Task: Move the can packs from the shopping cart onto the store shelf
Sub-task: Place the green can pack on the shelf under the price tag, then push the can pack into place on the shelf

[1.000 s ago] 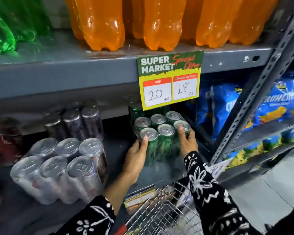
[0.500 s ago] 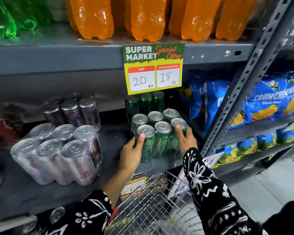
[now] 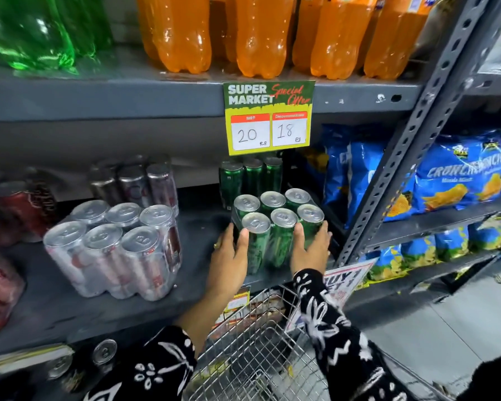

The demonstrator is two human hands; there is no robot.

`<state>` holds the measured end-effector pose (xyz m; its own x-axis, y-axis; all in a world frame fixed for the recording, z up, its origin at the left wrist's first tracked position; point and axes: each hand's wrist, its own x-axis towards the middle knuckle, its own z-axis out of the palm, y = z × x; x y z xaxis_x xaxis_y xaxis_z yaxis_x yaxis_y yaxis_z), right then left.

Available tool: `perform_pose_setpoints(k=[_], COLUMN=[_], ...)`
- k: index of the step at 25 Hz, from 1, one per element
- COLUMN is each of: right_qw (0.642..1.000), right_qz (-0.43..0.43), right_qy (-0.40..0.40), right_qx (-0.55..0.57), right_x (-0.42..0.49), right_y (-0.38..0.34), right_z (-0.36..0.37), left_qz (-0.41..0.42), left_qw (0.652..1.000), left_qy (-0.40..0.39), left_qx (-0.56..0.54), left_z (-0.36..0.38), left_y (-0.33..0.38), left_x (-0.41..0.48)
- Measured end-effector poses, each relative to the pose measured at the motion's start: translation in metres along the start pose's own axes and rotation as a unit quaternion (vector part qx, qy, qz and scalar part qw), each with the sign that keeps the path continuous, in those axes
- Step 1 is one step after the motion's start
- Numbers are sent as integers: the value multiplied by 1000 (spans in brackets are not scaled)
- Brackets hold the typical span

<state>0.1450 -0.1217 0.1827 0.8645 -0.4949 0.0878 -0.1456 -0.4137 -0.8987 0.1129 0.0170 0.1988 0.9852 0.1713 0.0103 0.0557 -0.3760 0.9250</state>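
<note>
The green six-pack of cans (image 3: 276, 227) stands upright on the grey shelf (image 3: 70, 302), near its front edge and right end; the left hand (image 3: 229, 260) presses its left side, the right hand (image 3: 310, 250) its right front corner, fingers clasping the cans; a wire shopping cart (image 3: 261, 351) sits below.

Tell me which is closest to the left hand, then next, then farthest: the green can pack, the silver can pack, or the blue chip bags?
1. Green can pack: the left hand touches its left side.
2. Silver can pack: on the same shelf, off to the left.
3. Blue chip bags: far right, past the shelf post.
</note>
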Motion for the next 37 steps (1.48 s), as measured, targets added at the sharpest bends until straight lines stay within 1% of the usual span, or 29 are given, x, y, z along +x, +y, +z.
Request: perform_pose_setpoints(k=[1,2,3,4,5,6,8,9,10,11,13,14,17,19,21,24,28,30,37], right_qw=[997,987,974,962,955,952,942,940,942,947,957,958,956,956,956,956,958,959,956], right_qz=[-64,-145,-219,-269,-287,-273,-210,-165,-120,-85,-47,-40,-35,-26,-37,-56,-46,-49,-59], right_qy=[32,42,24,-11,-70,-138,-254,-288,-296,-283,-245,-240,-243,-249,-253,-255,-264,-264,-268], right_qx=[-37,-58,-59,-41,-14,17,61,80,103,125,145,152,158,155,146,131,99,89,105], right_x=[-19,-39,-57,-76,-94,-110,-137,-148,-157,-164,-168,-167,-149,-131,-120,-117,-119,-121,-129], right_y=[-6,-14,-24,-35,-45,-56,-69,-74,-79,-83,-88,-90,-94,-98,-98,-93,-89,-86,-85], right_z=[11,24,38,53,69,81,109,122,133,143,152,155,150,142,136,134,128,125,112], left_qz=[68,143,206,243,248,225,141,100,58,7,-96,-115,-101,-68,-32,-27,-29,-22,-12], left_qw=[996,983,962,940,924,913,897,897,908,925,949,953,959,968,972,973,971,971,973], left_qy=[51,113,176,233,284,327,396,409,401,374,298,275,259,243,233,231,239,237,229], left_qx=[23,34,43,57,72,93,136,133,105,61,-34,-59,-52,-6,25,-1,-2,-20,-28], left_z=[-11,-26,-42,-61,-81,-102,-148,-167,-182,-195,-207,-210,-208,-205,-202,-203,-200,-199,-197], left_y=[0,-1,-6,-14,-26,-37,-62,-73,-81,-86,-87,-87,-84,-82,-83,-85,-83,-85,-84], left_x=[-6,-11,-13,-12,-8,-3,4,6,7,7,8,8,2,-8,-15,-20,-28,-32,-40])
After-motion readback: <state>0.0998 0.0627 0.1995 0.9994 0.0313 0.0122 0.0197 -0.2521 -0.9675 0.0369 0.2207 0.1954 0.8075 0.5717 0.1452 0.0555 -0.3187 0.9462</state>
